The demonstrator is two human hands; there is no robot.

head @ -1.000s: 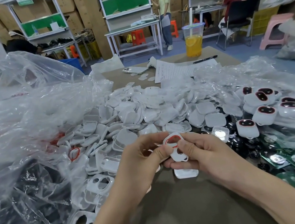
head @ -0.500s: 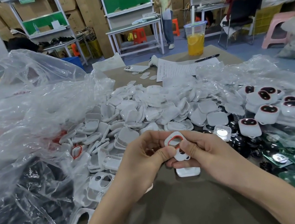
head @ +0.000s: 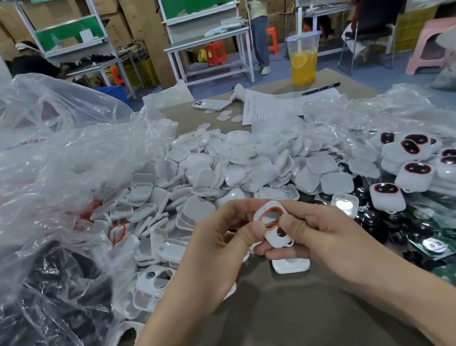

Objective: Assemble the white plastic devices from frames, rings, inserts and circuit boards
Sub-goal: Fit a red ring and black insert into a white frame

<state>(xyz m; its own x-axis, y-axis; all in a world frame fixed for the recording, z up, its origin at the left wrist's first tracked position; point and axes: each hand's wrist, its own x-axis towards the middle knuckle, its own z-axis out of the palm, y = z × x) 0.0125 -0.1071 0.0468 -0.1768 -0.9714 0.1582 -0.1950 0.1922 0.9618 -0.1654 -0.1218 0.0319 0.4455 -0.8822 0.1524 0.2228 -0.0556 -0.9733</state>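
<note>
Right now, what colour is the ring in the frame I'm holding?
Red-orange ring, set in the white frame; the head view shows it.

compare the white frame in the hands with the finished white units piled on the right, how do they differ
The held frame has an open, see-through large window with a red ring around it; the finished units have that window filled with a dark insert.
The frame is pinched between the left hand and right hand above the table; the units lie heaped on clear plastic.
The frame looks thin, the units thicker.
Both are white, rounded, with red-rimmed openings.
</note>
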